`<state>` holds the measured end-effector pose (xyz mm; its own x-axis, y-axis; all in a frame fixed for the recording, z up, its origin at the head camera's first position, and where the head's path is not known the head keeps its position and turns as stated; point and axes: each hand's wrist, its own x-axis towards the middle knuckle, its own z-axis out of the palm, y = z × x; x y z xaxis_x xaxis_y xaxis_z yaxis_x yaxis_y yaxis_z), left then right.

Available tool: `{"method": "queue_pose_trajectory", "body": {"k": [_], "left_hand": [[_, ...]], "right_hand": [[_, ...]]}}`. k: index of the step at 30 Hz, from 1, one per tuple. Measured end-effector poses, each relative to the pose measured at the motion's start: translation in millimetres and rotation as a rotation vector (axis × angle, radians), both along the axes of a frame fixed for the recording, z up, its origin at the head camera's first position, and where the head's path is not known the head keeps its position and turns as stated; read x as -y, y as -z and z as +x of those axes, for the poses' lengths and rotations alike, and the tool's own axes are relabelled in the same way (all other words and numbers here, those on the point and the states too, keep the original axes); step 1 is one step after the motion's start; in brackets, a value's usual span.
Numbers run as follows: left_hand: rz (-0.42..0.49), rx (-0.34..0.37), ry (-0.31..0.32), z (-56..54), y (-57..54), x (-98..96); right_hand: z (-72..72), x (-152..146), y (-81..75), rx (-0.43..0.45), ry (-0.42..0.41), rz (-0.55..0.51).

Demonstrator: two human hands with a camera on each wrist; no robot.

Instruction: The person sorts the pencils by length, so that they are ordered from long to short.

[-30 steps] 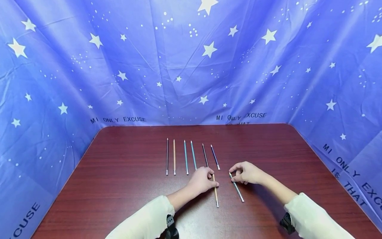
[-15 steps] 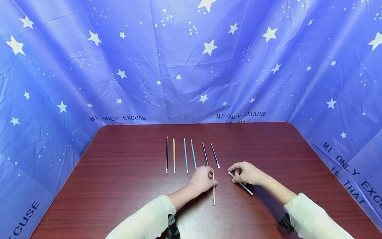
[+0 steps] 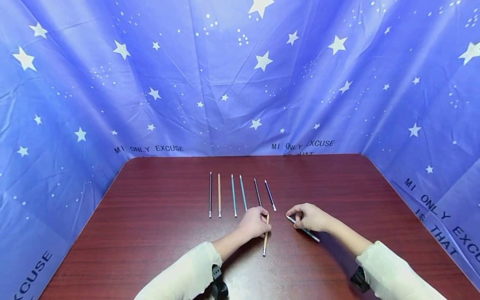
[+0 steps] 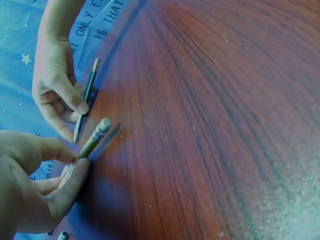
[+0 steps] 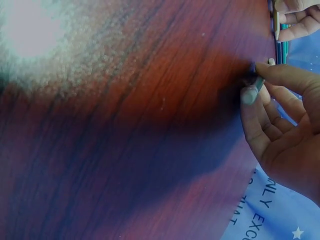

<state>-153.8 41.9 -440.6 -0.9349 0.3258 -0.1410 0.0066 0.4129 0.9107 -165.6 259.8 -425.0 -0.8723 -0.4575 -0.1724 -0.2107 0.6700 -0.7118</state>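
Observation:
In the head view my left hand (image 3: 254, 223) pinches a yellow pencil (image 3: 265, 241) between thumb and fingers, its eraser end toward me. The left wrist view shows that pencil's white eraser (image 4: 105, 123) raised over its shadow. To the right, my right hand (image 3: 314, 217) pinches a dark green pencil (image 3: 312, 236), tip pointing left and away, eraser end slanting toward the near right. Its eraser (image 5: 249, 95) faces the camera in the right wrist view. Beyond the left hand lie a black pencil (image 3: 257, 191) and a blue pencil (image 3: 270, 196); the hand partly covers the black one's near end.
Farther left, a dark pencil (image 3: 210, 193), a light wood pencil (image 3: 219, 196) and two teal pencils (image 3: 233, 196) lie side by side, tips away from me. The reddish-brown table (image 3: 150, 250) is bordered by a blue star-patterned cloth (image 3: 210, 75) behind and at both sides.
The yellow pencil's eraser end has swung left in my left hand. The dark green pencil's eraser end has swung right and away in my right hand. Both hands have stayed nearly in place.

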Motion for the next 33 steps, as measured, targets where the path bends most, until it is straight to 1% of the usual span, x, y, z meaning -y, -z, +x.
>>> {"method": "queue_pose_trajectory", "body": {"k": [5, 7, 9, 11, 14, 17, 22, 25, 29, 33], "left_hand": [[0.048, 0.048, -0.015, -2.6, 2.4, 1.7], [0.076, 0.063, -0.023, -3.6, 3.4, 2.5], [0.108, 0.083, -0.039, -3.9, 1.8, 3.8], [0.139, 0.098, -0.058, -4.4, 0.0, 4.9], [0.181, 0.114, -0.087, -5.1, -1.9, 6.2], [0.219, 0.119, -0.112, -5.8, -1.4, 6.4], [0.263, 0.112, -0.148, -5.2, -0.8, 5.9], [0.287, 0.102, -0.166, -4.8, -1.0, 5.7], [0.329, 0.107, -0.192, -5.4, -1.4, 4.9], [0.370, 0.132, -0.223, -5.8, -0.6, 3.5]], "right_hand": [[-0.2, -1.0, -1.4, 0.068, 0.010, -0.061], [-0.5, -1.5, -2.8, 0.083, 0.012, -0.081], [-1.3, -1.5, -4.3, 0.098, 0.013, -0.115], [-2.0, -1.3, -5.4, 0.116, 0.032, -0.147], [-2.4, 0.0, -6.1, 0.149, 0.080, -0.206], [-2.6, 0.8, -5.8, 0.175, 0.127, -0.261], [-4.5, -0.6, -5.4, 0.214, 0.169, -0.325], [-5.9, -0.6, -6.3, 0.231, 0.182, -0.365], [-7.2, 0.6, -8.1, 0.244, 0.187, -0.404], [-7.7, 0.7, -8.3, 0.245, 0.193, -0.414]]}}
